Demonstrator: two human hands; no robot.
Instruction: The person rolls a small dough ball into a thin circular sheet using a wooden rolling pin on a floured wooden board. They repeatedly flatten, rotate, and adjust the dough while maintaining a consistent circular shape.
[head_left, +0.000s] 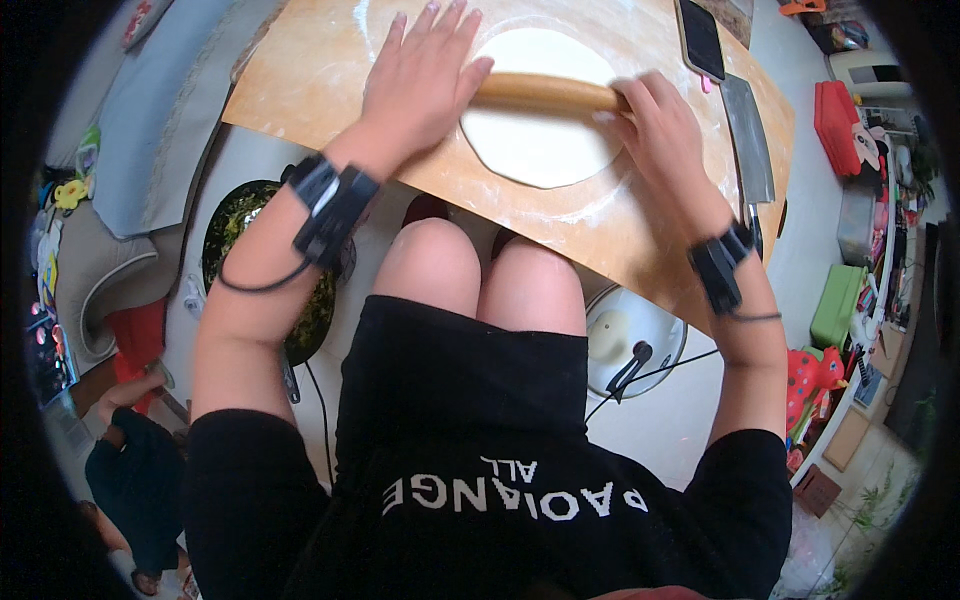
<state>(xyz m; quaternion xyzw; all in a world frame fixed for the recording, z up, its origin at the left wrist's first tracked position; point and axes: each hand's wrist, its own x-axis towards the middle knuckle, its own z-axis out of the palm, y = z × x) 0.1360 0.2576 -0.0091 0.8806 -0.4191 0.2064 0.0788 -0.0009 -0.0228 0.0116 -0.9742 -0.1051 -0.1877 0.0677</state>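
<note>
A round, flat sheet of white dough (540, 146) lies on the floured wooden board (300, 90) before me. Across its upper part runs a wooden rolling pin (551, 91). My right hand (660, 127) grips the pin's right end with curled fingers. Over the left end, my left hand (420, 90) is spread flat, fingers straight, thumb against the pin; that end is hidden beneath it. White flour marks the board around the dough.
On the board's right lie a cleaver (748, 139) and a smartphone (702, 37). Below the board stand a pan of chopped greens (311, 315) at left and a lidded pot (667, 352) at right, with cables nearby. Another person (139, 480) is at lower left.
</note>
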